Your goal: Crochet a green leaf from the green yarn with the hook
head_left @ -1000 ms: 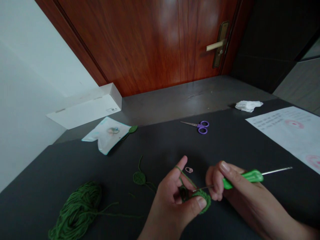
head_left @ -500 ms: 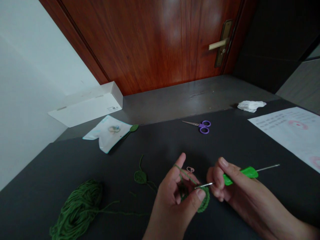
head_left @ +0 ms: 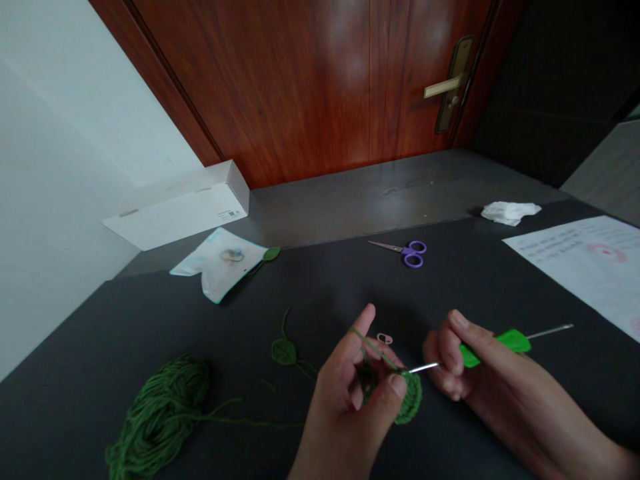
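Observation:
My left hand [head_left: 345,393] pinches a round green crocheted piece [head_left: 411,398] between thumb and fingers, with green yarn [head_left: 373,350] looped over the raised index finger. My right hand [head_left: 480,373] grips a crochet hook [head_left: 493,347] with a bright green handle. The hook's metal shaft [head_left: 425,367] reaches left, its tip at the crocheted piece's edge. A small stitch marker [head_left: 384,339] lies just past my left fingertips. A small crocheted leaf [head_left: 284,351] with trailing stems lies left of my left hand. A loose green yarn bundle [head_left: 160,417] sits further left, its strand running toward my hands.
The dark tabletop [head_left: 200,320] holds purple-handled scissors [head_left: 405,252], a printed sheet [head_left: 575,267], a crumpled tissue [head_left: 510,213], a plastic packet [head_left: 217,263] and a green leaf [head_left: 271,254]. Behind stand a white box [head_left: 180,210] and a wooden door [head_left: 300,80].
My right hand has turned and drawn the hook rightward, its tip now at the crocheted piece's edge. The whole view has drifted slightly. My left hand keeps its pinch.

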`<state>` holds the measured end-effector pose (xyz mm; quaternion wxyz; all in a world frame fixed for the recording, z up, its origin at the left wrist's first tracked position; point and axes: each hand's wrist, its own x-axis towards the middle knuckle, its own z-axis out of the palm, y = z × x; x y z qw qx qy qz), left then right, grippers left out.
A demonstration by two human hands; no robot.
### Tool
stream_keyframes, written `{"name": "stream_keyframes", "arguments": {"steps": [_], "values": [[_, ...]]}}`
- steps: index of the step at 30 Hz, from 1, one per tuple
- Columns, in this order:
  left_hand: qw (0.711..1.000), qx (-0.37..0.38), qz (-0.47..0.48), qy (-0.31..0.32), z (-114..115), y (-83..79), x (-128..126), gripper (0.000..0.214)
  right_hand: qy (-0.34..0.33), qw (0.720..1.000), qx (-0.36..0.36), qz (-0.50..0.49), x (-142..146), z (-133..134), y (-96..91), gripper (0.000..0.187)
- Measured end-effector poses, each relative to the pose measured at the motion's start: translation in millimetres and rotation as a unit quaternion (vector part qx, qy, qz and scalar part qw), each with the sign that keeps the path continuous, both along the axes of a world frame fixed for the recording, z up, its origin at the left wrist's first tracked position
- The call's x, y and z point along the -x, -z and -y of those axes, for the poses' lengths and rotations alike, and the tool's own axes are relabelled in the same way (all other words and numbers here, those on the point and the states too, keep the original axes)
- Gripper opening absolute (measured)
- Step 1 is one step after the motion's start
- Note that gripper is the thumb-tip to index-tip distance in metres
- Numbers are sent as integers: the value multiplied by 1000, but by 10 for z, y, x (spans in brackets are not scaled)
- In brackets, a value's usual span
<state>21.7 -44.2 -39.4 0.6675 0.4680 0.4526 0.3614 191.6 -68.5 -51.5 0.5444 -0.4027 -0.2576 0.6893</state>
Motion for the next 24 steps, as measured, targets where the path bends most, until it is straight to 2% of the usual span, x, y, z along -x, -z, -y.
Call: {"name": "stream_keyframes", "arguments": {"steps": [9, 16, 21, 24], "values": [[1000, 4, -13, -5, -1, -24, -11, 65, -1, 999, -29, 19, -7, 5, 33, 45], [999, 6, -43, -10, -4, -68, -38, 67, -1, 991, -95, 90, -22, 45, 38, 44], [998, -2, -65, 14, -10, -10, -39, 68, -3, 984, -120, 133, -3, 36, 54, 43], [998, 0, -59, 13, -8, 33, -44, 81, 5, 987, -115, 110, 33, 8, 50, 46]]}}
